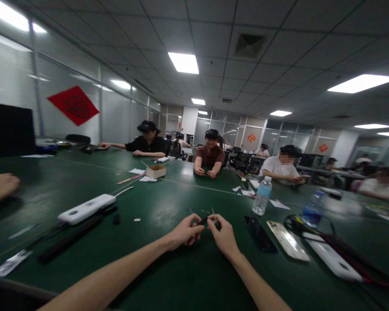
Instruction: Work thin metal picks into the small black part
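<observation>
My left hand is over the green table, its fingers closed on a small black piece that I cannot identify. Close beside it, my right hand pinches a thin, light-coloured stick, which points up from between the thumb and fingers. The fingertips of both hands nearly meet at the black piece. Whether the stick touches that piece is too small to tell. A few tiny pale scraps lie on the table just beyond my fingers.
White power strip and black rod lie left. Right are a water bottle, a dark phone, a lighter phone and a second power strip. A small box stands farther off. Other people sit around the table.
</observation>
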Demonstrator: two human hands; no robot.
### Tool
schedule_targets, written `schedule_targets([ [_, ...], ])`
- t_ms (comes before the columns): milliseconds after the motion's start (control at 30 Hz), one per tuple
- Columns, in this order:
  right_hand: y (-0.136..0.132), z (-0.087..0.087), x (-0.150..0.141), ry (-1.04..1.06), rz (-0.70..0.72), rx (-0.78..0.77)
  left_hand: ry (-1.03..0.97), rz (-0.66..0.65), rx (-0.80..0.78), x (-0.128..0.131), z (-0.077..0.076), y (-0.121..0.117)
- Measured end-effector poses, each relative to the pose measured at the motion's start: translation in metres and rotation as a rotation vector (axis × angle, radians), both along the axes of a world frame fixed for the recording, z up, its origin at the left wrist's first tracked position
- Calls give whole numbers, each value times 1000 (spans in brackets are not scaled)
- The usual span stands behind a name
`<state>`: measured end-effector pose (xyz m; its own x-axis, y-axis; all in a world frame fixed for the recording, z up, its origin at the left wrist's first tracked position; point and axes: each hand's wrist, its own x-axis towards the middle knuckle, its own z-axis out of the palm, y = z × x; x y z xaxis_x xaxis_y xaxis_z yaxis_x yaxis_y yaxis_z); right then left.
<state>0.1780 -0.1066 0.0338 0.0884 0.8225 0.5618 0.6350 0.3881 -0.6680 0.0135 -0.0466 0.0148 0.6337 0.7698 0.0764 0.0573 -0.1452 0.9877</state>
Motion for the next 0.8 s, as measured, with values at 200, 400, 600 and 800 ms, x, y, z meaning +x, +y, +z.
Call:
schedule_targets([
  [200,3,-3,3,-37,35,17,14,-29,9,-3,2,-1],
  [400,5,-5,3,-40,38,-18,47,-79,71,-7,6,-4],
  [600,3,-4,0,6,84,-40,134,-2,308,-6,2,-5],
  [800,5,-12,-2,175,124,-171,165,55,531,-1,-1,-8],
])
